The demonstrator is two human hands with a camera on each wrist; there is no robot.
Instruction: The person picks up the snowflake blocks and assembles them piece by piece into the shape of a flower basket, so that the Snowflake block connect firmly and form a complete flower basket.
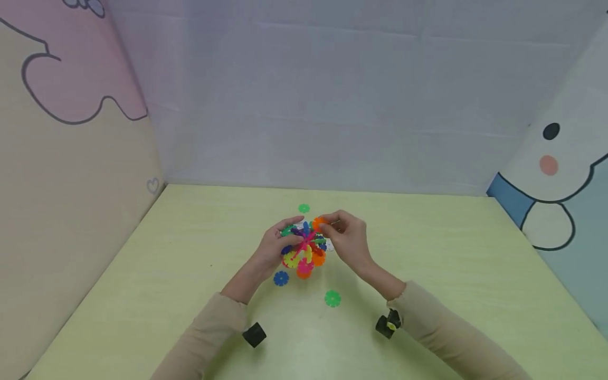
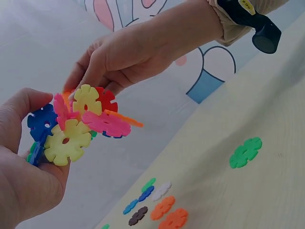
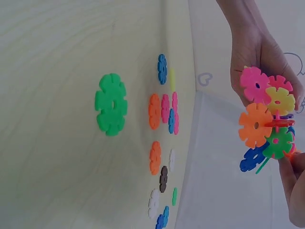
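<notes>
A ball-like cluster of interlocked plastic snowflake discs (image 1: 306, 244), in pink, yellow, orange, blue, green and red, is held up above the table. My left hand (image 1: 272, 247) grips it from the left, its thumb and fingers around blue and green discs at that side, as the left wrist view shows. On the upper right of the cluster, my right hand (image 1: 350, 238) pinches an orange snowflake disc (image 1: 319, 224) between thumb and fingers. Whether that disc's slot sits in the cluster cannot be made out. In the right wrist view a green disc (image 3: 278, 142) faces the camera near the right fingertips.
Loose discs lie flat on the pale table (image 1: 152, 295): a green one (image 1: 333, 298) nearest me, a blue one (image 1: 281, 278), and a green one (image 1: 304, 208) farther back. Orange (image 2: 163, 207), white (image 2: 162, 191) and black (image 2: 138, 216) discs lie beneath the cluster. Printed cloth walls surround the table.
</notes>
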